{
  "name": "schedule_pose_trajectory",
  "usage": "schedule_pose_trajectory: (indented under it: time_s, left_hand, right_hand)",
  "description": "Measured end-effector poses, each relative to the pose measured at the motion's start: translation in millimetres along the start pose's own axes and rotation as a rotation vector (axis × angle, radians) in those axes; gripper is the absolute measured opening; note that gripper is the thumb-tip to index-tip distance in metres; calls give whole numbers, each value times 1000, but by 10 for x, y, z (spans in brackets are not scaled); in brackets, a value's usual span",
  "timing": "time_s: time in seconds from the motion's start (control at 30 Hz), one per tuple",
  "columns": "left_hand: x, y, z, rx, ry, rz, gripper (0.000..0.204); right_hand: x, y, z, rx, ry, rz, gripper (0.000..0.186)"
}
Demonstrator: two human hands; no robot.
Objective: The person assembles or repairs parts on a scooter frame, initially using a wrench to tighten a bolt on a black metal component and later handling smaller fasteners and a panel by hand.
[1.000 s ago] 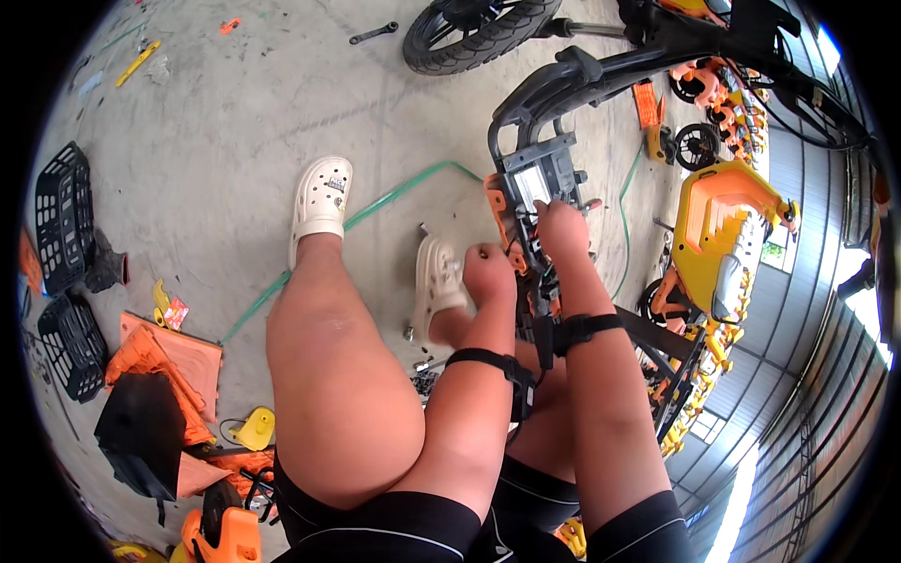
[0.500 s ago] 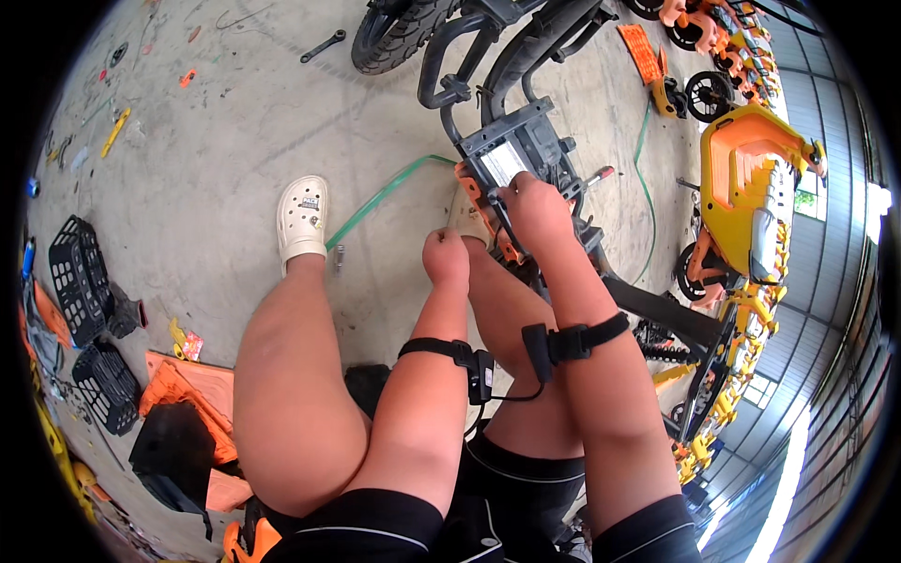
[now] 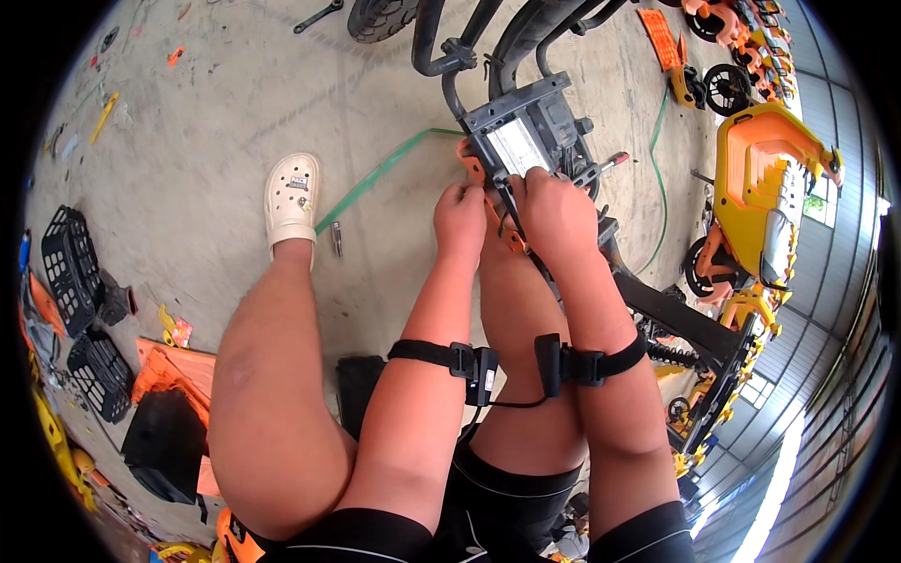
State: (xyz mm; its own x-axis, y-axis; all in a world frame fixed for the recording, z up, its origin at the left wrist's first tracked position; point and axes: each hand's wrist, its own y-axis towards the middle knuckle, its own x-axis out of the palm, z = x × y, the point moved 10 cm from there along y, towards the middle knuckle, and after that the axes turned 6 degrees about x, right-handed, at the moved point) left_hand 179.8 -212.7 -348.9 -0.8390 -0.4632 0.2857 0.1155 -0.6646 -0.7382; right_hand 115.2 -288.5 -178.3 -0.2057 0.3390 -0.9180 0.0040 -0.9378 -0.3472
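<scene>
A black scooter frame [image 3: 526,66] stands in front of me, with a black box [image 3: 569,130] bearing a white label [image 3: 515,146] set in it. Over the near edge of this box my right hand [image 3: 560,214] is closed, fingertips pinched; what they hold is hidden. Just left of it, my left hand [image 3: 460,220] is closed, its curled fingers beside an orange panel [image 3: 471,165] on the frame's side. Anything inside those fingers is too small or hidden to name. A red-handled tool [image 3: 614,159] sticks out to the right of the box.
A green strap [image 3: 380,171] runs over the floor by my left shoe [image 3: 292,199]. Close by lies a small metal socket [image 3: 337,239]; a wrench [image 3: 319,16] lies farther off. Black baskets [image 3: 71,267] and orange panels [image 3: 178,371] are at left, a yellow scooter body [image 3: 762,197] at right.
My left hand has moved right and forward, up to the orange panel beside the right hand. The right hand stays at the box's near edge. The whole view has shifted slightly.
</scene>
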Motion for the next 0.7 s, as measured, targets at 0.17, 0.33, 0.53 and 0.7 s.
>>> schedule_pose_trajectory:
  time_s: [0.17, 0.33, 0.53, 0.7]
  left_hand:
    - [109, -55, 13, 1, -35, -101, 29]
    - [-4, 42, -44, 48, 1, -95, 29]
    - [124, -35, 8, 13, -2, -135, 28]
    - [211, -59, 74, -19, -21, -153, 23]
  right_hand:
    - [25, 38, 54, 46, 146, 5, 32]
    - [43, 47, 102, -91, 407, 89, 21]
    - [78, 95, 155, -4, 386, -30, 25]
    - [72, 144, 145, -33, 299, -71, 19]
